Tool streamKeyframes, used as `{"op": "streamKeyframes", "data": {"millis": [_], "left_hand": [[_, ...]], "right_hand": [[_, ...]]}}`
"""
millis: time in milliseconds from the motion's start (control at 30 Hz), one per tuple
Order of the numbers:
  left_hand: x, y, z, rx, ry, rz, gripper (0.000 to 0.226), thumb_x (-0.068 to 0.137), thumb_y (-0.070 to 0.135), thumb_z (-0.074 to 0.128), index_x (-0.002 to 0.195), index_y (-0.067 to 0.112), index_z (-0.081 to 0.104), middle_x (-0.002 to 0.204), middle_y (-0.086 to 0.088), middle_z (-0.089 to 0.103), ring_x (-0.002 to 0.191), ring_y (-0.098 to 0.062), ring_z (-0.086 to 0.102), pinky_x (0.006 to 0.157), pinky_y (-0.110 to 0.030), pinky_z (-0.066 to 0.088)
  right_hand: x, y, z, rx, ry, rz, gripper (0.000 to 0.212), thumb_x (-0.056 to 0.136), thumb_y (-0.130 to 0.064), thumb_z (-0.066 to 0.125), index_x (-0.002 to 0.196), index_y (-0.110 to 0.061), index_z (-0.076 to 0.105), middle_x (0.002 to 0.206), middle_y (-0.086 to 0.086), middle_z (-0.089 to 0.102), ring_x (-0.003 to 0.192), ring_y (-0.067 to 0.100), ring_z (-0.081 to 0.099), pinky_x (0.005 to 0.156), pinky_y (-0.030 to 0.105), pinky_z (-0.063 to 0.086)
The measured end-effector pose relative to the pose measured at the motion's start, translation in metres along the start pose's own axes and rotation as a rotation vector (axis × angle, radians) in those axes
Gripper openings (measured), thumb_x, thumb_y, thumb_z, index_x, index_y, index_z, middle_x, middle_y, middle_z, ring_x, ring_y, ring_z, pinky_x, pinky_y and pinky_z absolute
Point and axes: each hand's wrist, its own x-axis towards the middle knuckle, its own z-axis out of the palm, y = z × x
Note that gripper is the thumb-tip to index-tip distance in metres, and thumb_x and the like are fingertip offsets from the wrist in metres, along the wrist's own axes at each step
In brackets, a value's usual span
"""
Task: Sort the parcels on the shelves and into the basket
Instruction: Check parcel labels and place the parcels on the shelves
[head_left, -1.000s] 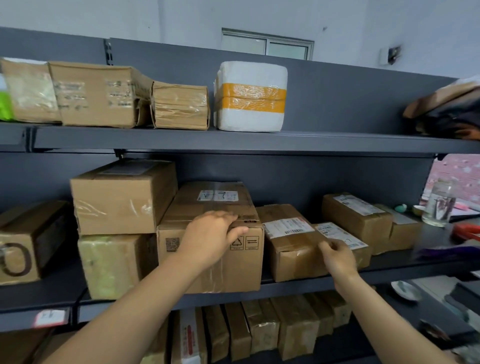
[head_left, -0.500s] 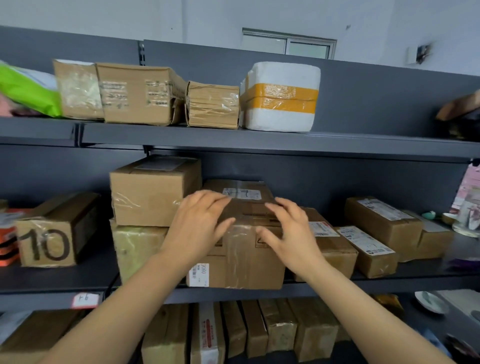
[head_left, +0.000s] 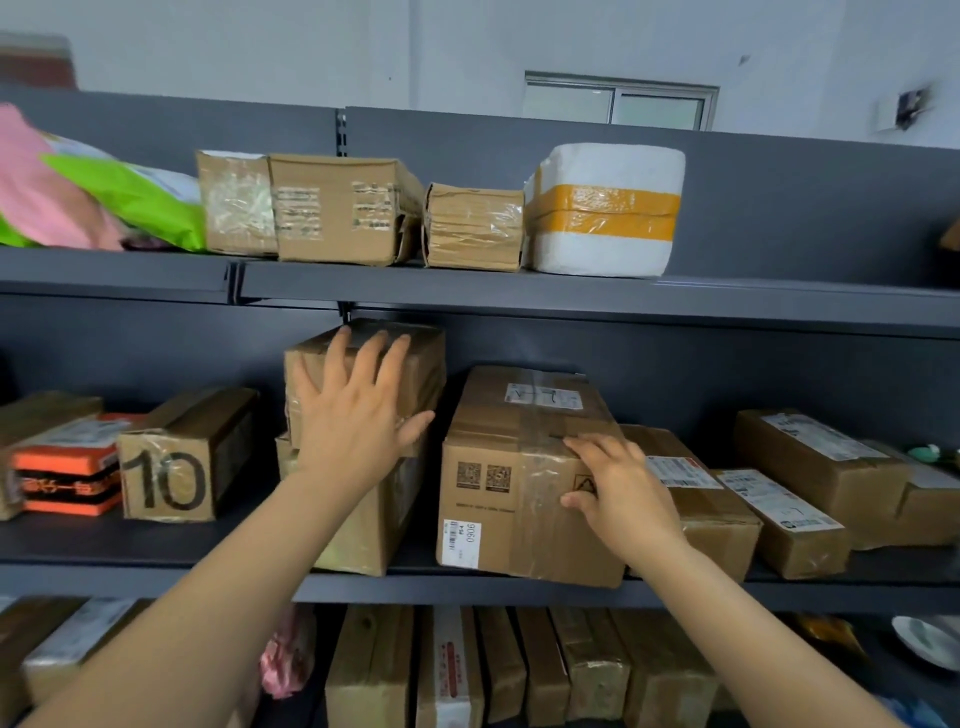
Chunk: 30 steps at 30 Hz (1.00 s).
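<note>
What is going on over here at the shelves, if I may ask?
A person is sorting parcels on the middle shelf. The left hand lies flat, fingers spread, against the top box of a two-box stack. The right hand rests on the upper front corner of the big box beside it. Neither box looks lifted.

One head-worn camera faces the grey metal shelves (head_left: 519, 296) squarely, close in, with the middle shelf (head_left: 519, 590) at centre frame.
</note>
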Motion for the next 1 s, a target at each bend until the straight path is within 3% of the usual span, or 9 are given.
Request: {"op": "streamKeyframes", "data": {"millis": [367,533,633,800,900,1000], "left_hand": [[-0.005,-0.007,0.007,-0.140,-0.076,-0.086,0.086,0.071,0.063,0.064,0.141,0.023,0.033,0.144,-0.002,0.034,0.139,-0.039,0.014,0.098,-0.069,0.029],[-0.002,-0.005,0.007,-0.320,-0.156,-0.270,0.080,0.070,0.064,0.066,0.137,0.041,0.029,0.154,0.009,-0.006,0.139,-0.041,-0.020,0.098,-0.077,0.011],[0.001,-0.003,0.004,-0.387,-0.203,-0.336,0.079,0.070,0.063,0.066,0.136,0.044,0.028,0.154,0.013,-0.015,0.137,-0.044,-0.024,0.100,-0.078,0.009],[-0.005,-0.005,0.007,-0.321,-0.182,-0.309,0.088,0.072,0.069,0.060,0.144,0.042,0.018,0.157,0.005,-0.008,0.139,-0.044,-0.020,0.101,-0.076,0.006],[-0.015,0.000,0.008,-0.261,0.081,-0.198,0.080,0.080,0.065,0.051,0.146,0.028,0.025,0.155,-0.009,0.010,0.142,-0.042,-0.005,0.106,-0.068,0.004],[-0.030,0.027,0.005,-0.353,0.334,0.115,0.062,0.089,0.047,0.051,0.138,0.009,0.041,0.141,-0.015,0.034,0.136,-0.033,0.028,0.115,-0.044,0.019]], "right_hand": [[-0.009,0.017,-0.010,-0.003,-0.004,0.063,0.066,0.088,-0.035,0.062,0.145,-0.032,0.030,0.147,-0.010,0.033,0.137,0.014,0.025,0.112,0.037,0.032],[-0.011,0.026,-0.016,0.015,-0.028,0.057,0.065,0.090,-0.031,0.060,0.146,-0.031,0.027,0.150,-0.010,0.029,0.140,0.014,0.019,0.115,0.039,0.025],[-0.012,0.028,-0.016,0.031,-0.021,0.059,0.065,0.090,-0.030,0.060,0.146,-0.030,0.028,0.151,-0.010,0.029,0.141,0.013,0.017,0.116,0.038,0.023],[-0.011,0.031,-0.013,0.069,-0.014,0.046,0.066,0.088,-0.031,0.062,0.146,-0.030,0.030,0.150,-0.010,0.030,0.140,0.013,0.018,0.115,0.038,0.024],[-0.010,0.031,-0.014,0.233,0.006,0.090,0.060,0.088,-0.040,0.061,0.142,-0.028,0.038,0.150,-0.009,0.028,0.139,0.015,0.017,0.113,0.039,0.024],[-0.008,0.027,-0.017,0.548,0.147,0.346,0.061,0.090,-0.046,0.054,0.144,-0.022,0.036,0.151,0.003,0.028,0.139,0.023,0.024,0.108,0.042,0.031]]}}
